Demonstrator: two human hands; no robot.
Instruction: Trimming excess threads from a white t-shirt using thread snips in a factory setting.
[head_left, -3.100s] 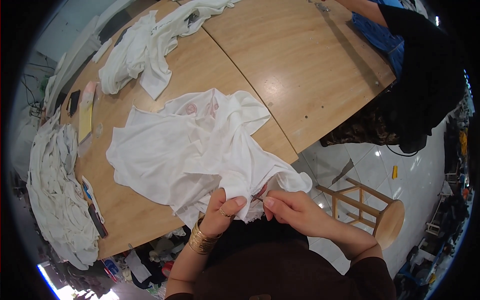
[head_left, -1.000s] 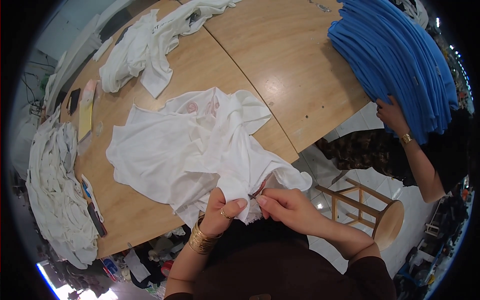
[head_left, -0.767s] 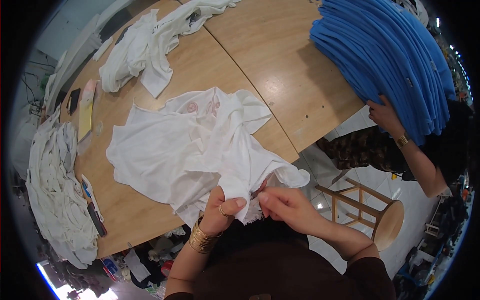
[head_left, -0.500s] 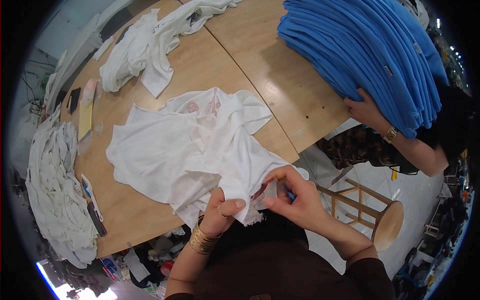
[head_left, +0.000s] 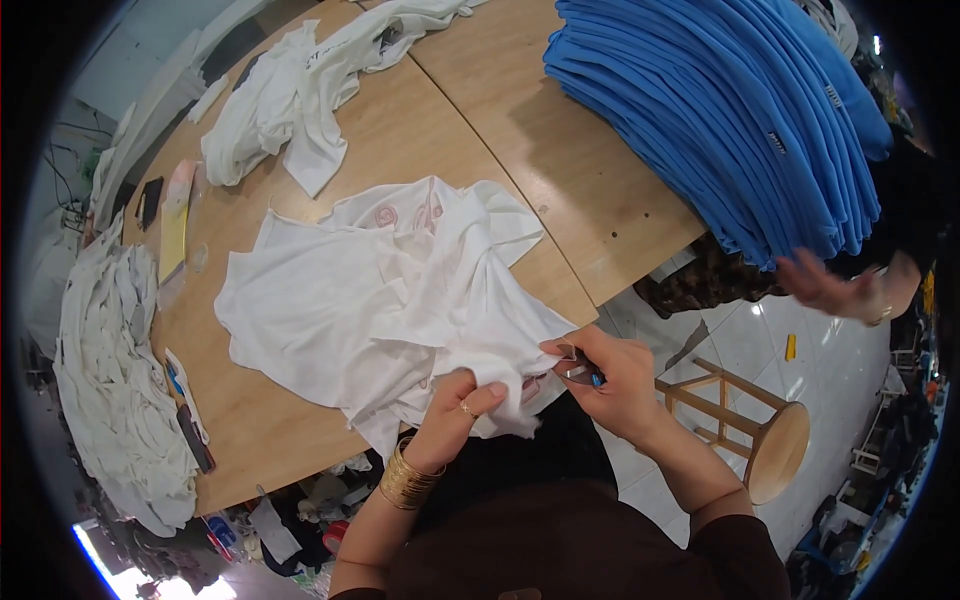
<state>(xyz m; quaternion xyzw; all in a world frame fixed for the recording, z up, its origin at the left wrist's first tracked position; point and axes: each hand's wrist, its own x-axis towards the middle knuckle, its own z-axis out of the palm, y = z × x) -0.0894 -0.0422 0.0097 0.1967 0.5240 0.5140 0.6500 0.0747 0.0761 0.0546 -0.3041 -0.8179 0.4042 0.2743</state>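
A white garment point(head_left: 320, 290) lies spread and rumpled on the wooden table, with faint reddish prints near its far side. Its near end hangs over the table's front edge toward me. My left hand point(head_left: 456, 415) is closed on that end, thumb on top of the cloth. To the right, my right hand point(head_left: 612, 388) pinches the garment's edge between thumb and fingers. Tucked in the same hand is a small dark tool point(head_left: 578, 371) with a blue end, partly hidden by the fingers; it looks like thread snips.
A tall stack of folded blue garments point(head_left: 700, 110) stands at the far right, another person's blurred hand point(head_left: 835, 290) beside it. White garments lie heaped at the left point(head_left: 115, 390) and far left point(head_left: 270, 110). A wooden stool point(head_left: 775, 455) stands on the tiled floor at right.
My right hand has moved up and a little right along the cloth, exposing more of the tool. My left hand shifted slightly right. The other person's hand has left the blue stack.
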